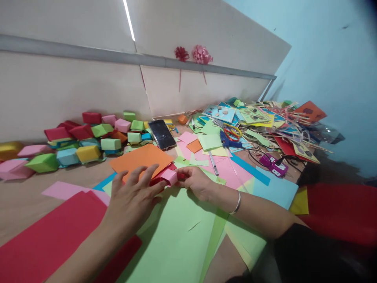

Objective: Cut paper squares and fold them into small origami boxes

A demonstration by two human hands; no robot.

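Observation:
A small pink paper box (170,177) is held above a light green sheet (179,220). My right hand (196,181), with a silver bangle at the wrist, pinches the box from its right side. On the left, my left hand (136,188) has its fingers spread, its thumb and index finger close to the box; whether they touch it I cannot tell. Behind the box lie a folded red paper piece (157,175) and an orange sheet (141,159). A large red sheet (55,232) spreads under my left forearm.
Several folded paper boxes (88,153) are piled along the back left. A phone (161,134), a paper cutter (213,163), a blue glue gun (230,140) and a purple power strip (273,165) lie farther back. Cards and sticks (265,118) heap up at back right.

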